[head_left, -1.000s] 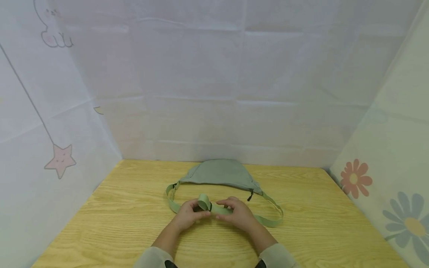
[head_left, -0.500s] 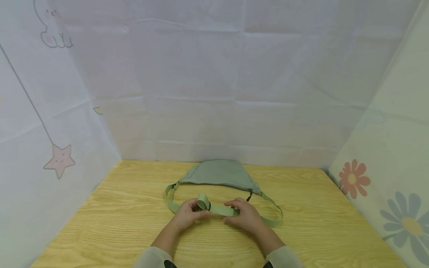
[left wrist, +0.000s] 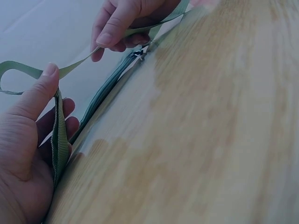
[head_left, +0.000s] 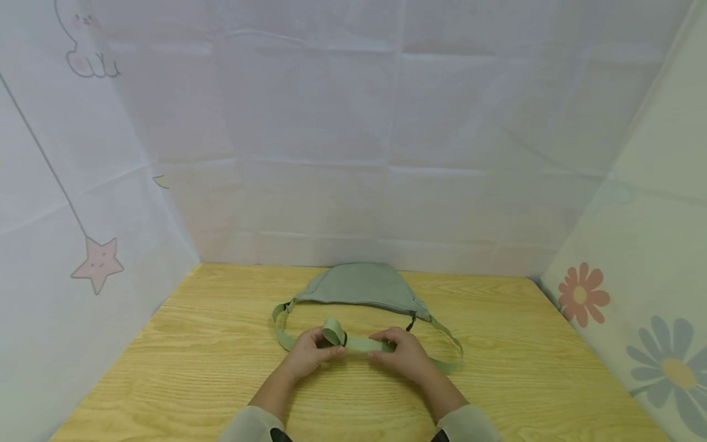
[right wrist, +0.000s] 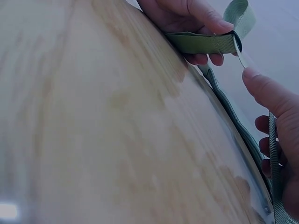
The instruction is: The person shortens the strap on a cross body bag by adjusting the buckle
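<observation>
A grey-green waist bag (head_left: pixel 361 285) lies at the back of the table, its zip side toward me. From its two ends runs a light green webbing strap (head_left: pixel 359 345). My left hand (head_left: pixel 309 355) pinches the strap at a small black strap slider (head_left: pixel 345 339), and a loop of webbing stands up from it. The right hand (head_left: pixel 405 356) pinches the strap a short way to the right, so a straight stretch spans between the hands. In the right wrist view, the slider (right wrist: pixel 238 41) sits right at the left thumb, and the right thumb (right wrist: pixel 264 88) presses on the webbing.
The wooden table (head_left: pixel 210 368) spreads around the hands. A white cloth wall (head_left: pixel 309 153) stands close behind the bag, with printed cloth on both sides. A dark zip pull (head_left: pixel 411 322) hangs off the bag's right end.
My right hand has moved right along the strap, and the stretch between the hands has grown longer. The left hand stays nearly in place; the upright loop leans slightly left.
</observation>
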Motion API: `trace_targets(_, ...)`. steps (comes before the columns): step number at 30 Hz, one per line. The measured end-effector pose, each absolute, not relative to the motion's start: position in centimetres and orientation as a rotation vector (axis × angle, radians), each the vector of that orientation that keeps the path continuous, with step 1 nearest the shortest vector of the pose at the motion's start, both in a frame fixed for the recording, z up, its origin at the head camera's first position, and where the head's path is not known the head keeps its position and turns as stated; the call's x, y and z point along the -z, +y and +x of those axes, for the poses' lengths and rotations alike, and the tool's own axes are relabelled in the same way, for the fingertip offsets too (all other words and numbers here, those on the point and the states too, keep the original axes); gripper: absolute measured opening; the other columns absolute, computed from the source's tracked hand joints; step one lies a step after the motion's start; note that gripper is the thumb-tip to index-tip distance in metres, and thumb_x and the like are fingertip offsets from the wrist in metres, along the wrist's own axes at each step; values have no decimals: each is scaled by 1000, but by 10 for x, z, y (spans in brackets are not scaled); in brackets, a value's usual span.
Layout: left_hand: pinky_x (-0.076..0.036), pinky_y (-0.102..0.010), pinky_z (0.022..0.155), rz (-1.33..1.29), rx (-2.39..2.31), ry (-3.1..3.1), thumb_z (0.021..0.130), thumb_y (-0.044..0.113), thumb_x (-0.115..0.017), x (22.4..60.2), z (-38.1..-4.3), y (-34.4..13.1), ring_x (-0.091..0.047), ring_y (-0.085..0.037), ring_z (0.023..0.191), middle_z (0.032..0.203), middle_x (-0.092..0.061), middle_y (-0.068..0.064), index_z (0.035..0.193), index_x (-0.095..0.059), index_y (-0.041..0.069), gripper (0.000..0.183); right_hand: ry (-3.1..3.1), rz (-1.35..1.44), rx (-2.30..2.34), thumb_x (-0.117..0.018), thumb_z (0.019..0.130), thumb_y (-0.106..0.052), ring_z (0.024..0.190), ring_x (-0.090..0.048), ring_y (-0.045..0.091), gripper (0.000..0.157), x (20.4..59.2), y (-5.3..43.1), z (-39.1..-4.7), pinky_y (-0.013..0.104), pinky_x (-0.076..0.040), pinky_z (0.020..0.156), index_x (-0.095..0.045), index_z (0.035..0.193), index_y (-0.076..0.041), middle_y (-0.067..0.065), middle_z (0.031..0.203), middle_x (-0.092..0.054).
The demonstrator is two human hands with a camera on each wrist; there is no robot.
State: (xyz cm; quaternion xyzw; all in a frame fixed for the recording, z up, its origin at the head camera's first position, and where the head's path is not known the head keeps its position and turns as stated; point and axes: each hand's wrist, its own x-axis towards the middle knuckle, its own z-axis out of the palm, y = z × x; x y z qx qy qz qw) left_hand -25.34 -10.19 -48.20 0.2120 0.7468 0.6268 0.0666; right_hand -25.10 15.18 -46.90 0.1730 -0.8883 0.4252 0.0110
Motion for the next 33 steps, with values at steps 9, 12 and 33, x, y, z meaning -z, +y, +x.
trace_targets(9, -48, -23, 89, 631, -1851, 2290, 86, 18, -76, 483, -253, -101, -61, -6, 100, 117, -68, -15, 118, -67, 2, 36, -2738, 557, -1398, -81, 80, -36, 92, -57, 11, 32, 468, 141, -251, 24, -48, 77, -74, 107, -20, -2, 105, -68)
trace_targets(12, -48, -23, 90, 624, -1841, 2297, 85, 20, -77, 485, -254, -101, -62, -6, 101, 118, -69, -13, 118, -67, 4, 37, -2738, 565, -1391, -81, 80, -37, 88, -55, 8, 32, 469, 138, -251, 23, -46, 75, -75, 106, -20, -3, 102, -68)
trace_targets(33, -47, -30, 97, 622, -1741, 2416, 81, 21, -81, 481, -251, -99, -63, -25, 115, 119, -70, -11, 118, -69, 6, 42, -2736, 611, -1410, -80, 80, -39, 91, -56, 9, 35, 469, 128, -253, 23, -46, 77, -74, 109, -19, -3, 103, -67)
